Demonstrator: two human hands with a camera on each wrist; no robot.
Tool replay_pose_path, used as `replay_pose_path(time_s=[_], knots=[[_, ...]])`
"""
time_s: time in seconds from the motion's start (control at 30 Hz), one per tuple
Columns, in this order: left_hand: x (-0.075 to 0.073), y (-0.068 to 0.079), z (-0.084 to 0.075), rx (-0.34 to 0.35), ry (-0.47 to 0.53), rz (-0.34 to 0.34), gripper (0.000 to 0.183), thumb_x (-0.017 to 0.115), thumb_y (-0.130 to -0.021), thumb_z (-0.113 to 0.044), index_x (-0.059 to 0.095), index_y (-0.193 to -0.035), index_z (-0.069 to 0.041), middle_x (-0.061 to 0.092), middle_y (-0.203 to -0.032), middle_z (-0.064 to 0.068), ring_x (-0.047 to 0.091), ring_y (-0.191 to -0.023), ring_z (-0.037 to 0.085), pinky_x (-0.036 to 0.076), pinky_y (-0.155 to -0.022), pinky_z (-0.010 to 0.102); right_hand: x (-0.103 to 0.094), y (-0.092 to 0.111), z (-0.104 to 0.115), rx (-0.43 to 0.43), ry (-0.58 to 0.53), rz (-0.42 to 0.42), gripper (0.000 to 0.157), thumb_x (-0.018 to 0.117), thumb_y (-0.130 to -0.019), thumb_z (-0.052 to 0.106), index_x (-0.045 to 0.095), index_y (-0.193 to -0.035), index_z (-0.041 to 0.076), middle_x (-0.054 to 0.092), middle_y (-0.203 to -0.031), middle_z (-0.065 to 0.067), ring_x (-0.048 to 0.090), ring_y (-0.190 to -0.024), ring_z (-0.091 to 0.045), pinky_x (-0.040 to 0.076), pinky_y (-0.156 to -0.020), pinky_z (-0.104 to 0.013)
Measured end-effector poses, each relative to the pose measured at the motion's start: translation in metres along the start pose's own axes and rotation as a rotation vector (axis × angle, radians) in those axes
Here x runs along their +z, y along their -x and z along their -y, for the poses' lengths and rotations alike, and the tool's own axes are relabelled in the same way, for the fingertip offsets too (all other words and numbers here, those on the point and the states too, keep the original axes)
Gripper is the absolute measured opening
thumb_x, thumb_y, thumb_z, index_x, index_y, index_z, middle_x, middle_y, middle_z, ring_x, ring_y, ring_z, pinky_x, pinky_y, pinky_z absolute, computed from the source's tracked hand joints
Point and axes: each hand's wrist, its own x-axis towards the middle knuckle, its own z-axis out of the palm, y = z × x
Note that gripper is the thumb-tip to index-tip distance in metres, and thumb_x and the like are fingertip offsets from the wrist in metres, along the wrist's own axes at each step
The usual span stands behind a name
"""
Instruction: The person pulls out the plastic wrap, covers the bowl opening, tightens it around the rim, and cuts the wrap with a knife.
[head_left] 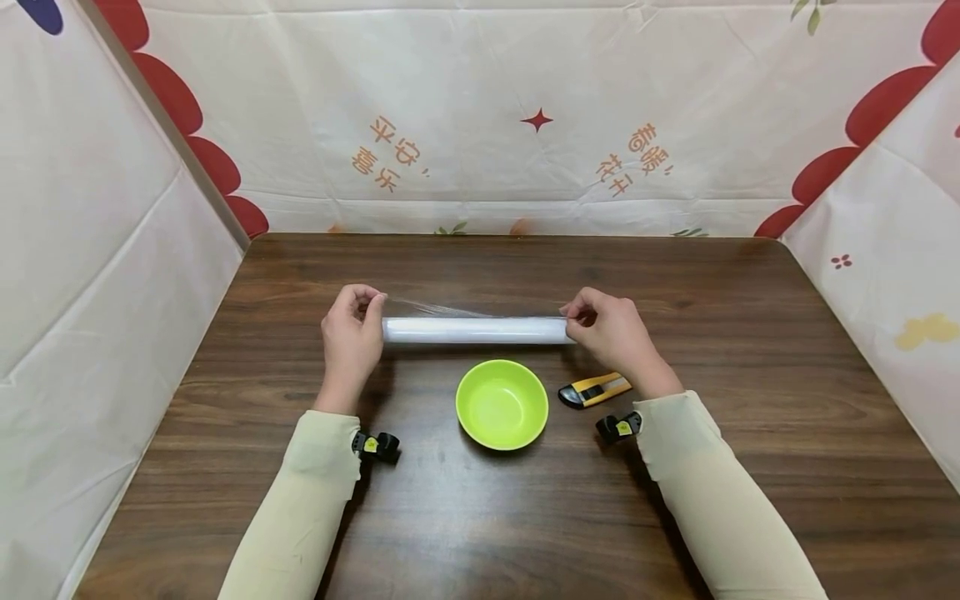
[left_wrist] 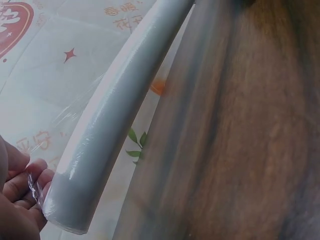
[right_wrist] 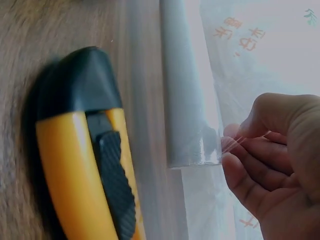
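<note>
A roll of plastic wrap (head_left: 476, 330) lies crosswise beyond the green bowl (head_left: 502, 405), between my two hands. At its left end my left hand (head_left: 352, 337) pinches a corner of the loose clear film between thumb and fingers; the bunched film shows in the left wrist view beside the roll (left_wrist: 105, 120). My right hand (head_left: 611, 329) pinches the film at the right end, its thumb and fingertips close against the roll (right_wrist: 192, 90) in the right wrist view. A thin stretch of film (head_left: 442, 309) rises along the far side of the roll.
A yellow and black utility knife (head_left: 596, 389) lies right of the bowl, near my right wrist. Black cameras are strapped to both wrists. The brown wooden table (head_left: 480, 533) ends at the back against a printed white cloth (head_left: 480, 100), with cloth at both sides too.
</note>
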Motion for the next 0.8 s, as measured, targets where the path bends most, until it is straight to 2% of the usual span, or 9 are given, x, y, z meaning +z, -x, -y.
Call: replay_pose_path(time_s=[0.1, 0.27, 0.43, 0.5, 0.57, 0.67, 0.8], knots=[[0.001, 0.000, 0.001, -0.026, 0.019, 0.005, 0.015, 0.062, -0.095, -0.016, 0.061, -0.095, -0.001, 0.071, -0.089, 0.016, 0.054, -0.072, 0.016, 0.040, -0.064, 0.020, 0.001, 0.001, -0.001, -0.010, -0.010, -0.022, 0.005, 0.064, -0.088, 0.012, 0.061, -0.084, 0.015, 0.074, -0.099, 0.001, 0.061, -0.078, -0.013, 0.050, -0.069, -0.031], [0.000, -0.001, 0.004, -0.075, 0.080, 0.025, 0.013, 0.062, -0.095, -0.015, 0.060, -0.096, -0.002, 0.072, -0.089, 0.015, 0.062, -0.076, 0.020, 0.042, -0.062, 0.015, 0.003, 0.004, -0.006, -0.024, -0.033, -0.035, 0.006, 0.066, -0.088, 0.013, 0.062, -0.084, 0.015, 0.074, -0.098, 0.001, 0.063, -0.080, -0.013, 0.051, -0.070, -0.032], [-0.001, -0.002, 0.007, -0.128, 0.164, 0.045, 0.012, 0.060, -0.096, -0.012, 0.059, -0.099, -0.001, 0.072, -0.093, 0.016, 0.067, -0.083, 0.024, 0.049, -0.068, 0.013, 0.003, 0.007, -0.012, -0.011, -0.082, -0.032, 0.005, 0.068, -0.090, 0.018, 0.064, -0.088, 0.016, 0.073, -0.098, 0.002, 0.065, -0.084, -0.013, 0.053, -0.073, -0.033], [-0.001, -0.002, 0.007, -0.133, 0.165, 0.055, 0.014, 0.059, -0.097, -0.013, 0.059, -0.100, 0.000, 0.072, -0.094, 0.016, 0.068, -0.084, 0.023, 0.049, -0.070, 0.013, 0.003, 0.009, -0.015, 0.000, -0.093, -0.025, 0.006, 0.068, -0.091, 0.020, 0.064, -0.089, 0.016, 0.073, -0.097, 0.001, 0.065, -0.084, -0.014, 0.053, -0.073, -0.033], [-0.002, -0.002, 0.007, -0.113, 0.138, 0.074, 0.016, 0.059, -0.097, -0.014, 0.059, -0.100, 0.001, 0.073, -0.093, 0.016, 0.068, -0.084, 0.022, 0.049, -0.070, 0.012, 0.003, 0.009, -0.017, 0.010, -0.099, -0.017, 0.006, 0.067, -0.092, 0.021, 0.065, -0.091, 0.015, 0.072, -0.095, 0.001, 0.064, -0.083, -0.014, 0.053, -0.073, -0.032], [-0.002, -0.003, 0.005, -0.047, 0.036, 0.096, 0.017, 0.058, -0.098, -0.017, 0.062, -0.103, -0.002, 0.074, -0.093, 0.012, 0.068, -0.082, 0.019, 0.047, -0.068, 0.014, 0.003, 0.007, -0.018, 0.010, -0.107, 0.005, 0.008, 0.065, -0.093, 0.019, 0.066, -0.100, 0.015, 0.071, -0.095, 0.000, 0.064, -0.083, -0.015, 0.052, -0.072, -0.031], [-0.002, -0.003, -0.001, 0.045, -0.078, 0.107, 0.020, 0.057, -0.099, -0.018, 0.067, -0.108, -0.004, 0.075, -0.095, 0.008, 0.067, -0.081, 0.018, 0.048, -0.066, 0.024, 0.002, 0.004, -0.017, 0.008, -0.098, 0.044, 0.022, 0.061, -0.095, 0.016, 0.067, -0.116, 0.013, 0.070, -0.101, -0.003, 0.059, -0.081, -0.016, 0.049, -0.067, -0.030]])
